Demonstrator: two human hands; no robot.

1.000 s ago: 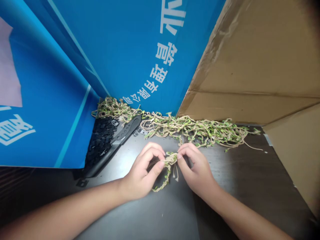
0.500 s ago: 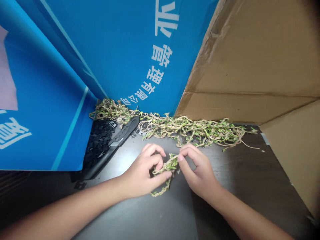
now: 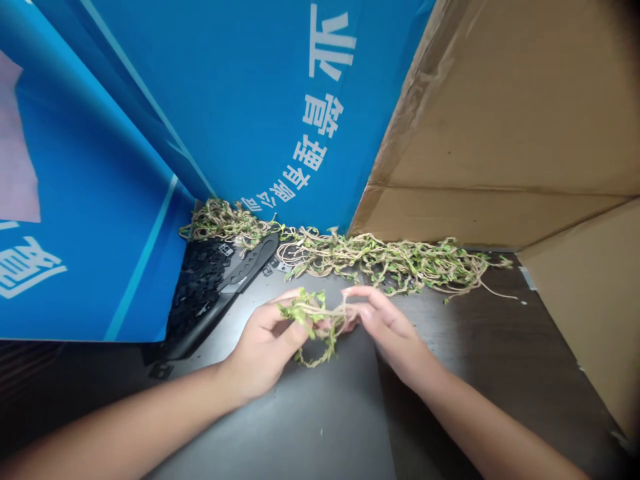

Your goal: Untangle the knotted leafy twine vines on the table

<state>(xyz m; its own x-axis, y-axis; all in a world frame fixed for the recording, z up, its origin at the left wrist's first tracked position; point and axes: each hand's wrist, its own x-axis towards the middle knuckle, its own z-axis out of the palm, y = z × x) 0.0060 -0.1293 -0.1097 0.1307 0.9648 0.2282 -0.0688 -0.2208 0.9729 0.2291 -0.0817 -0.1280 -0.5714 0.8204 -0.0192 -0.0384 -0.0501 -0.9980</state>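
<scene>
since the frame approx. half a sec. ago, the leafy twine bundle (image 3: 306,308) is moved a bit to the left, and the l. hand (image 3: 261,352) is turned w/ it, so the green leaves now lie over its fingers and not under them. the r. hand (image 3: 395,339) stays at nearly the same place, but its index finger is now more stretched out.

at present the bundle is between both hands, above the front part of the dark counter (image 3: 320,427). the l. hand is clamped on it, w/ thumb and fingers around the leafy end. the r. hand touches the strands at the other end; thumb and index finger stand a little apart, and i cannot tell if the other fingers grip the twine. one thin leafy loop hangs below the bundle.

behind the hands, a long heap of same twine (image 3: 425,265) lies along the foot of the cardboard wall (image 3: 500,133) and the blue panel (image 3: 250,100), w/ a smaller heap (image 3: 223,220) in the l. corner. near it, a black-handled tool (image 3: 254,261) lies diagonally beside many small black pieces (image 3: 193,283).
</scene>
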